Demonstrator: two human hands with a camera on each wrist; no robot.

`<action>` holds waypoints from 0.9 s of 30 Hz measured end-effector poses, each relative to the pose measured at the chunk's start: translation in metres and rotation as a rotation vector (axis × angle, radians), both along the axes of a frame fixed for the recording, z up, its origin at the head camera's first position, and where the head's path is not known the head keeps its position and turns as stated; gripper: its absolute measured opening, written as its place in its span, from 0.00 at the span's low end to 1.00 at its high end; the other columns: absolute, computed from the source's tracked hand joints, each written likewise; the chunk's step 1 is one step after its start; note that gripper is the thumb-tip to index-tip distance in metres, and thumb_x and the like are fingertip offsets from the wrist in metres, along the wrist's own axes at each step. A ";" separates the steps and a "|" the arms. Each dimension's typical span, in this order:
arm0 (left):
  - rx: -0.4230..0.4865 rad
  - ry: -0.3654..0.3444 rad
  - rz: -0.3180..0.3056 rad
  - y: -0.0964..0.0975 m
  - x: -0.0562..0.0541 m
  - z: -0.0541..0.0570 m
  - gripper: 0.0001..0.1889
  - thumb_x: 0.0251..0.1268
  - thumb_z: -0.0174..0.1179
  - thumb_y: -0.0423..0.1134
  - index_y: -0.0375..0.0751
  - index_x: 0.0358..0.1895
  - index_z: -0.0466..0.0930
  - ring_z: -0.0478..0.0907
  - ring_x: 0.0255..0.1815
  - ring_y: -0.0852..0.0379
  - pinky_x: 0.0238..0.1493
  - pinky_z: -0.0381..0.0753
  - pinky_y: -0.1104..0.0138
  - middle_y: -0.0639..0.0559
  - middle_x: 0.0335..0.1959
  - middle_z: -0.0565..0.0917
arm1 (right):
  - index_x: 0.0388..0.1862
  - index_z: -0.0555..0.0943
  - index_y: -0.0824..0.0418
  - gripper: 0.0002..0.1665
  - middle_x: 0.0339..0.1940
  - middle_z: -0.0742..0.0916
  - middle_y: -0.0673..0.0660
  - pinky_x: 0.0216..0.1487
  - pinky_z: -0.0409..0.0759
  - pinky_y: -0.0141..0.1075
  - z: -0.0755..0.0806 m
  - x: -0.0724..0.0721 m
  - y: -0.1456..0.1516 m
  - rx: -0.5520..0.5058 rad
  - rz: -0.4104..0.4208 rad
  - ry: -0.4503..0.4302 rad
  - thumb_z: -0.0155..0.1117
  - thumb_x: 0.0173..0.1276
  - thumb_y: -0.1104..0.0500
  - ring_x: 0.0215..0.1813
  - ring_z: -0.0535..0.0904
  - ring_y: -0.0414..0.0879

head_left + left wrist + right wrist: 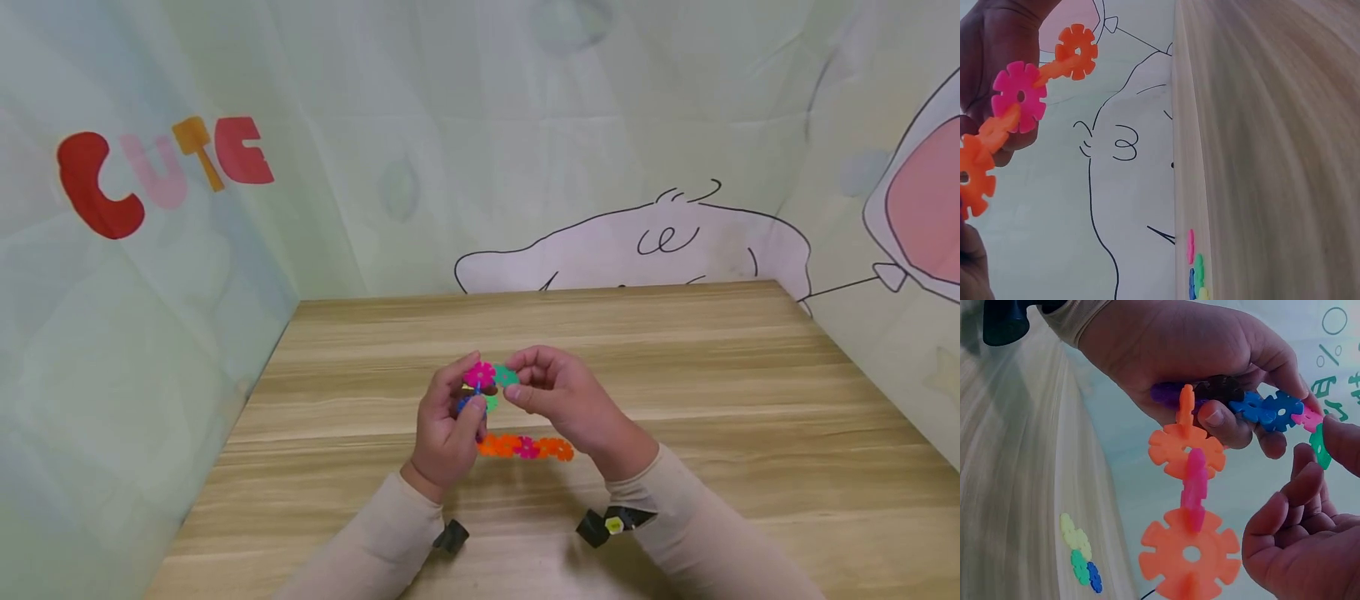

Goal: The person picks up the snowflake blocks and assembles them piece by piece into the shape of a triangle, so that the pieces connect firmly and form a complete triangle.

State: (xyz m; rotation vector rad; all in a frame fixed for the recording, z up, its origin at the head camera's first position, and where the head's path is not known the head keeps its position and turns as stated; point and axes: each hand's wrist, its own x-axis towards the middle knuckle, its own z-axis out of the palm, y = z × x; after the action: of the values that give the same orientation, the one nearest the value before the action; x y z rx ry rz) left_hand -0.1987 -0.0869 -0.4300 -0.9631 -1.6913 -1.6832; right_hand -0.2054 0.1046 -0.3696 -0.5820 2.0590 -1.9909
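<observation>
My left hand (447, 425) grips a chain of notched plastic snowflake discs. Purple, black (1221, 389), blue (1280, 411) and pink (480, 374) discs run along it, slotted into one another. A side branch of orange discs (1186, 452) with a pink disc (1195, 487) in it hangs out from the left palm. At the chain's far end, the thumb and index finger of my right hand (562, 396) pinch a green disc (506, 377), which meets the pink disc. The right hand's other fingers curl loosely beneath it in the right wrist view.
Loose discs lie on the wooden table (360, 350) beyond the hands: yellow (1075, 537), green (1079, 567), blue (1094, 577) and pink (1191, 246). A printed cloth wall (390, 125) stands along the table's back and sides.
</observation>
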 end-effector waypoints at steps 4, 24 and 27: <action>0.002 0.029 0.015 -0.002 -0.002 0.001 0.34 0.66 0.46 0.16 0.43 0.73 0.71 0.68 0.15 0.59 0.15 0.76 0.71 0.37 0.42 0.80 | 0.56 0.75 0.72 0.16 0.38 0.83 0.56 0.44 0.83 0.32 0.005 -0.004 -0.001 0.016 0.040 -0.001 0.66 0.74 0.67 0.40 0.79 0.47; -0.001 0.080 0.023 -0.007 0.000 0.006 0.38 0.64 0.46 0.15 0.48 0.75 0.71 0.66 0.13 0.61 0.14 0.73 0.73 0.39 0.37 0.77 | 0.53 0.78 0.70 0.17 0.33 0.82 0.55 0.40 0.81 0.32 0.024 -0.006 -0.002 0.169 0.054 0.001 0.71 0.73 0.63 0.37 0.77 0.48; 0.013 0.092 0.023 -0.008 0.000 0.006 0.38 0.63 0.46 0.14 0.48 0.75 0.72 0.66 0.13 0.61 0.14 0.73 0.73 0.39 0.36 0.77 | 0.53 0.77 0.71 0.16 0.33 0.83 0.55 0.40 0.81 0.32 0.024 -0.004 -0.005 0.143 0.043 -0.010 0.71 0.72 0.64 0.37 0.77 0.48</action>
State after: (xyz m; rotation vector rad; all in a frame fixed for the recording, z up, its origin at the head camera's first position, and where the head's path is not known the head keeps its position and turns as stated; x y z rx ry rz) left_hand -0.1985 -0.0947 -0.4243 -0.9957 -1.6238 -1.6087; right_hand -0.2098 0.0993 -0.3455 -0.5820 2.1417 -1.8015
